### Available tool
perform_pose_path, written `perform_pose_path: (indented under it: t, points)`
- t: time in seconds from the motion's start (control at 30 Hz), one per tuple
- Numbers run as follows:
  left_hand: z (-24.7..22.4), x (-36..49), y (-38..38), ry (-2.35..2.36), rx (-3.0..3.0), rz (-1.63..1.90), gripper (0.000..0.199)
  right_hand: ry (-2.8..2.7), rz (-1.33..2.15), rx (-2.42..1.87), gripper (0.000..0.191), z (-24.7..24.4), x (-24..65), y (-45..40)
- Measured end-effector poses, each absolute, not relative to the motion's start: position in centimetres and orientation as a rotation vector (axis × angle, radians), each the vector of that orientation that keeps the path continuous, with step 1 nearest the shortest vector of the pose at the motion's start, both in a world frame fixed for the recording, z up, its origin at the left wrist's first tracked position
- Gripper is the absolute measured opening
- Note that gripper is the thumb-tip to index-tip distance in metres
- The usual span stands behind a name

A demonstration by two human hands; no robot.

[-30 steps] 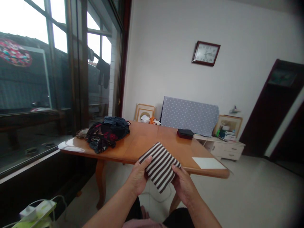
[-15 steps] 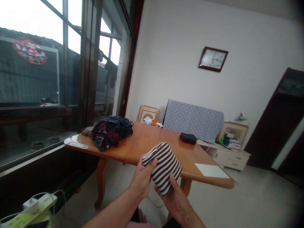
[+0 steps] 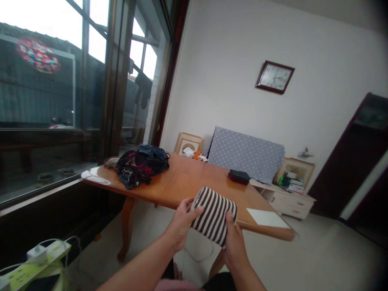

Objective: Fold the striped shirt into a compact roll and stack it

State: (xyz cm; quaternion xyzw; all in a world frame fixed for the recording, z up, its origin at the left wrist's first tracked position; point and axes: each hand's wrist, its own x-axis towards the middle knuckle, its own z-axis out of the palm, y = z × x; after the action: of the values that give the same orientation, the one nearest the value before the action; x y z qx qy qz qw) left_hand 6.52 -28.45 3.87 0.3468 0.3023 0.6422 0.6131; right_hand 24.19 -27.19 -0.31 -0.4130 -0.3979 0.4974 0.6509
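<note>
A folded striped cloth, dark brown and white, is held up in front of the near edge of the wooden table. My left hand grips its left side, thumb on top and fingers behind. On the right side, my right hand grips it with the thumb lying on the striped face. The fingers under the cloth are partly hidden. At the table's left end lies a heap of dark crumpled clothes. Farther back on the right, a small stack of folded dark cloth sits on the tabletop.
A white sheet lies at the table's right corner. To the lower left is a power strip with cables. Behind the table stand a dotted blue-grey covered panel and a white drawer cabinet. Large windows line the left side.
The striped cloth has turned in my hands, now lying flatter and facing up more. My right hand has shifted up along its right side. The view has tilted slightly.
</note>
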Motion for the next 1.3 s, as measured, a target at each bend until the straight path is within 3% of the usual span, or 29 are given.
perform_pose_path:
  t: [0.3, 0.73, 1.0, 1.13, 1.3]
  points:
    - [4.4, 6.4, -28.1, 0.871, 0.839, 1.449, 0.049, -1.17, 0.777, -1.034, 0.046, 3.0, 23.2, -29.1]
    - [3.3, 6.1, -26.9, 1.164, 1.083, 1.648, 0.053, -1.039, 1.019, -1.043, 0.053, 4.3, 23.0, -28.5]
    - [4.5, 6.4, -27.5, 0.999, 1.022, 1.566, 0.051, -1.01, 1.021, -1.018, 0.046, 4.5, 23.0, -27.7]
    - [4.8, 6.5, -27.5, 0.923, 0.989, 1.466, 0.055, -1.064, 0.897, -1.059, 0.048, 4.4, 23.0, -27.5]
    - [4.5, 6.5, -27.0, 0.977, 1.144, 1.647, 0.053, -1.151, 0.619, -1.023, 0.042, 4.6, 22.6, -27.5]
